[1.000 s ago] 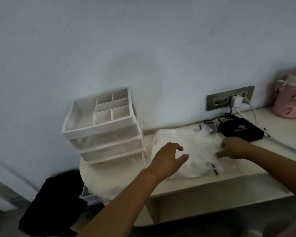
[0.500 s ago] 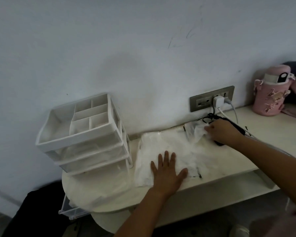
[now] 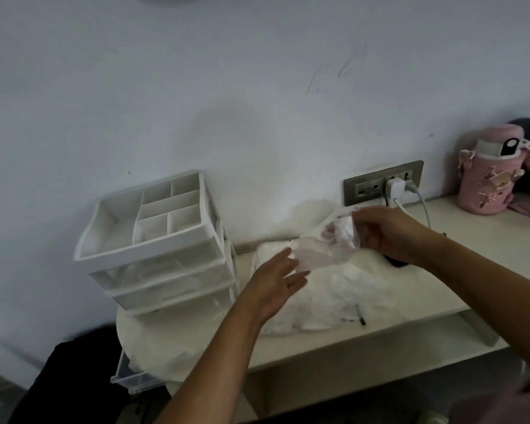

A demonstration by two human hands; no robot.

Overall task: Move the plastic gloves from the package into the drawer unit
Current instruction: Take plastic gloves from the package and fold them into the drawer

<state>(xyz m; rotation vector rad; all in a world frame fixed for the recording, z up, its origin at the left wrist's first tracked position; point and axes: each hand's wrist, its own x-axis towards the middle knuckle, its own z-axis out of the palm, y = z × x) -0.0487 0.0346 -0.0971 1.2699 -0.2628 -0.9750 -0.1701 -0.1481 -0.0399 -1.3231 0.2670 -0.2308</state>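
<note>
Plastic glove (image 3: 318, 254): thin, limp, slippery; our right hand (image 3: 386, 237) pinches its upper end, left hand (image 3: 273, 289) spread open at seven o'clock; drawer unit (image 3: 147, 246) at nine.

Right hand (image 3: 389, 237) pinched a clear plastic glove (image 3: 318, 250) by its upper end, held in the air. Left hand (image 3: 273, 286) was flat, fingers (image 3: 283, 261) straight, with the tips at the glove's lower edge; contact unclear. The package (image 3: 334, 298) lay on the bench (image 3: 478, 240) below both hands' fingers. The drawer unit (image 3: 159, 243) stood left of the left fingers, well apart.
</note>
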